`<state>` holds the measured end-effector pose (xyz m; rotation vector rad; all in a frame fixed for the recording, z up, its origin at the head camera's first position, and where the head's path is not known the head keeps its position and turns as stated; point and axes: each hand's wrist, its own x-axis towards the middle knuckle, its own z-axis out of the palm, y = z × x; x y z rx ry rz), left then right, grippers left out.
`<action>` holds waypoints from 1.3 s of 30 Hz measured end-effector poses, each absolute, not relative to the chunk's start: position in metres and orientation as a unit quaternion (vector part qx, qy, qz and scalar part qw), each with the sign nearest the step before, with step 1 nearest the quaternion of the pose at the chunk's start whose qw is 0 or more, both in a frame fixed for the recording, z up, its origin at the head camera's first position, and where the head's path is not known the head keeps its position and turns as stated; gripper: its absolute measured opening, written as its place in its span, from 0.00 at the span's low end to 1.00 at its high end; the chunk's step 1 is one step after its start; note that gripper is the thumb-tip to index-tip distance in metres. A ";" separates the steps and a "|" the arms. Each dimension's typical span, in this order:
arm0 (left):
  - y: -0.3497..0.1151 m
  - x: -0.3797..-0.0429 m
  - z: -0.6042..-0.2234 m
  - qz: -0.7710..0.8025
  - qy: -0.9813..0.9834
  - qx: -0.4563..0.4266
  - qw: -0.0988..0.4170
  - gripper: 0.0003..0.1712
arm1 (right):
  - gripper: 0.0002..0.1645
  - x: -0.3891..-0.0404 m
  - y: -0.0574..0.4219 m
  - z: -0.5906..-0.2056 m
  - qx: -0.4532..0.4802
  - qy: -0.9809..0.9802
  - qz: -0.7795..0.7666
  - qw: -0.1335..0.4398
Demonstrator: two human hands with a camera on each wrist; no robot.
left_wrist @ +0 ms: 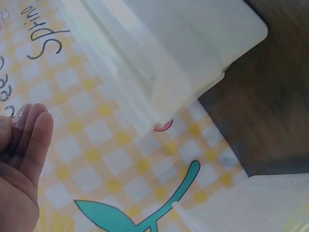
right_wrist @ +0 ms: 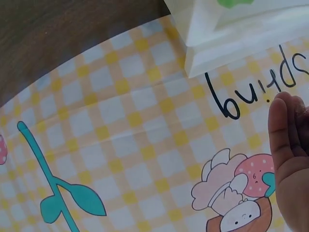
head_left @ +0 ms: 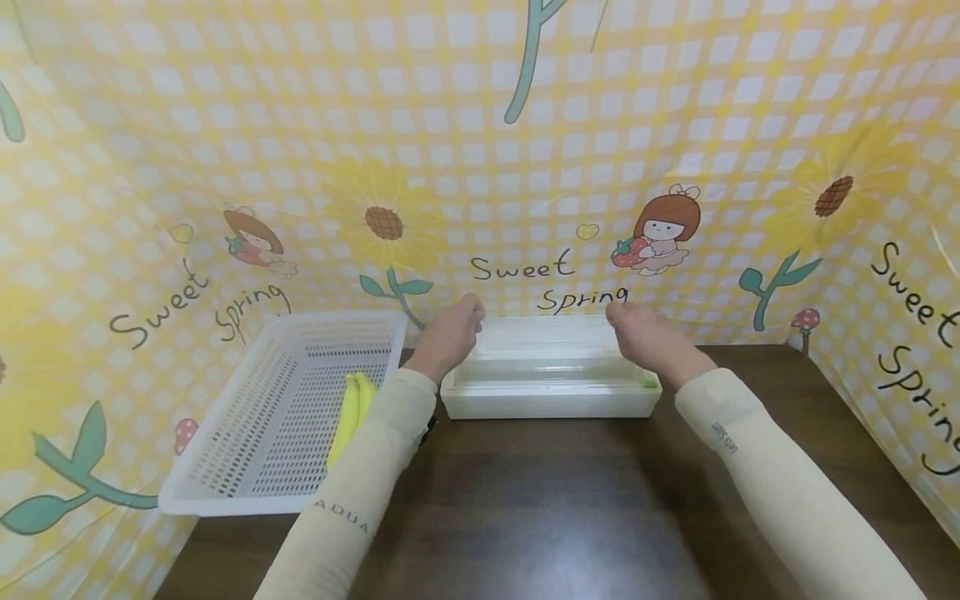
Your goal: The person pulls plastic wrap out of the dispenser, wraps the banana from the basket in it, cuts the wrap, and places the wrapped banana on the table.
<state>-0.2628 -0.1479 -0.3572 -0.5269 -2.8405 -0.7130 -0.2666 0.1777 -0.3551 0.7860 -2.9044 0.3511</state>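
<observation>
A long white cling film dispenser (head_left: pixel 551 407) lies in front of me, its lid raised at the back. The clear roll of plastic wrap (head_left: pixel 555 369) shows inside it. My left hand (head_left: pixel 452 333) is above the dispenser's left end, pinching a shiny bit of clear film (left_wrist: pixel 20 115) between thumb and fingertips. Level with it, above the right end, my right hand (head_left: pixel 647 337) has its fingers bent in and pinches the film's other corner, mostly hidden in the right wrist view. The sheet between the hands is nearly invisible against the cloth.
To the left stands a white plastic basket (head_left: pixel 281 506) holding yellow bananas (head_left: pixel 348 417), partly behind my left sleeve. A green piece (head_left: pixel 650 384) sits at the dispenser's right end. Behind the dark wooden table (head_left: pixel 540 508) hangs a checked cloth (head_left: pixel 465 192).
</observation>
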 end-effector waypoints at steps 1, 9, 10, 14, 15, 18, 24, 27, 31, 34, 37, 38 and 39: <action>-0.149 -0.263 -0.355 -0.240 -0.951 -0.179 0.080 0.10 | 0.05 -0.266 0.177 -0.353 0.256 -0.958 0.116 0.055; -0.155 -0.258 -0.338 -0.288 -0.938 -0.193 0.028 0.14 | 0.05 -0.264 0.179 -0.349 0.268 -0.947 0.154 0.091; -0.156 -0.258 -0.336 -0.289 -0.937 -0.195 0.022 0.15 | 0.05 -0.264 0.180 -0.349 0.273 -0.943 0.162 0.100; -0.159 -0.257 -0.333 -0.291 -0.935 -0.201 -0.009 0.19 | 0.06 -0.263 0.182 -0.350 0.294 -0.930 0.181 0.124; -0.159 -0.257 -0.333 -0.286 -0.936 -0.206 -0.015 0.19 | 0.06 -0.263 0.183 -0.350 0.297 -0.929 0.182 0.126; -0.158 -0.259 -0.332 -0.265 -0.939 -0.218 -0.021 0.18 | 0.06 -0.261 0.185 -0.350 0.295 -0.931 0.183 0.113; -0.153 -0.262 -0.334 -0.214 -0.952 -0.220 0.009 0.15 | 0.25 -0.252 0.186 -0.349 0.283 -0.948 0.137 0.052; -0.153 -0.262 -0.334 -0.185 -0.959 -0.215 0.025 0.14 | 0.16 -0.252 0.185 -0.352 0.295 -0.947 0.107 0.064; -0.150 -0.259 -0.333 -0.090 -0.966 -0.234 0.066 0.10 | 0.02 -0.256 0.187 -0.356 0.295 -0.946 0.098 0.095; -0.149 -0.259 -0.334 -0.027 -0.965 -0.245 0.090 0.10 | 0.01 -0.260 0.189 -0.359 0.291 -0.943 0.109 0.115; -0.149 -0.261 -0.337 -0.019 -0.968 -0.235 0.091 0.10 | 0.04 -0.263 0.191 -0.360 0.298 -0.935 0.131 0.140; -0.150 -0.262 -0.337 -0.023 -0.969 -0.230 0.089 0.10 | 0.04 -0.263 0.192 -0.360 0.299 -0.933 0.135 0.149; -0.150 -0.262 -0.337 -0.035 -0.970 -0.225 0.086 0.09 | 0.05 -0.264 0.192 -0.359 0.301 -0.930 0.139 0.157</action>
